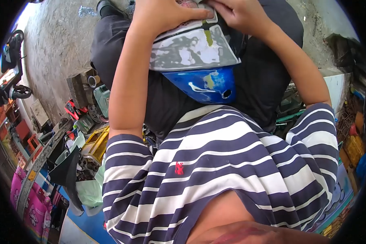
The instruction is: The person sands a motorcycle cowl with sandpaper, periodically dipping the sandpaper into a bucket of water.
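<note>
A body panel [195, 51] lies across my lap, with a grey and white patchy sanded surface and a glossy blue lower part [209, 83] that has a round hole. My left hand [160, 14] grips the panel's upper part, its thumb laid across the surface and its other fingers cut off by the top edge. Close by, my right hand [242, 14] has its fingers bent together at the panel's upper right edge. A small pale piece shows beside those fingertips, but what they pinch I cannot make out.
Concrete floor [49, 49] stretches ahead and to the left. Left of me lie a roll of tape [94, 81], a yellow plastic part [95, 142], a black panel [67, 177] and mixed clutter. More piled items, including a yellow-brown object [355, 149], stand at the right.
</note>
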`<control>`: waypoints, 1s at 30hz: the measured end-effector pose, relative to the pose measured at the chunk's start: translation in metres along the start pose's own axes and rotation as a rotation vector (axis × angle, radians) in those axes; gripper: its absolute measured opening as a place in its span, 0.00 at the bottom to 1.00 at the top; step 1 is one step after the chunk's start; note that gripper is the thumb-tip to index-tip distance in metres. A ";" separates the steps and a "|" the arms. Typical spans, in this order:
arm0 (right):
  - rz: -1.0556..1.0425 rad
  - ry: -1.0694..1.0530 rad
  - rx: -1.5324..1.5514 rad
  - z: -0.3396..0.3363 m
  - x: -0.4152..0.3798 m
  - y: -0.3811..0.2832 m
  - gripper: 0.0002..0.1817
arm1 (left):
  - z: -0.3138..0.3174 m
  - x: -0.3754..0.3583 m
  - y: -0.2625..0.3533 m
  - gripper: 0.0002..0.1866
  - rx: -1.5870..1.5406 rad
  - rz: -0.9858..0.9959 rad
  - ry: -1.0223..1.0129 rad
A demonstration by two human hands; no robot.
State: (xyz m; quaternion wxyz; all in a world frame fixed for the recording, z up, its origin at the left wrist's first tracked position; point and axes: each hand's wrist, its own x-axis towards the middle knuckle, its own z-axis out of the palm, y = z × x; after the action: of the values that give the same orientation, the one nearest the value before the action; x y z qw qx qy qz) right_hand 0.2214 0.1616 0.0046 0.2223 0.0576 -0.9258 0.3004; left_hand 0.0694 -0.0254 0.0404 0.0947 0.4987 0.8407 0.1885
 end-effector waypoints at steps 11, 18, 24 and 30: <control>0.079 0.021 0.040 0.005 0.007 0.016 0.08 | 0.003 0.002 -0.003 0.48 -0.004 0.037 0.017; 0.023 0.047 -0.045 0.019 -0.004 0.035 0.12 | 0.002 0.001 -0.001 0.49 0.020 -0.005 -0.003; 0.059 0.085 -0.068 0.013 -0.001 0.048 0.11 | -0.010 0.002 0.011 0.52 0.004 -0.053 -0.055; 0.094 -0.020 -0.044 0.002 0.007 0.034 0.09 | 0.012 -0.002 -0.007 0.51 0.015 0.006 0.044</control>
State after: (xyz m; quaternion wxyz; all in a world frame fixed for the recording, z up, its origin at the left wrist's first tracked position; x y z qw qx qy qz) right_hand 0.2061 0.1883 -0.0113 0.2002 0.0124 -0.9359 0.2896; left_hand 0.0692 -0.0280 0.0267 0.0717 0.4975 0.8426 0.1935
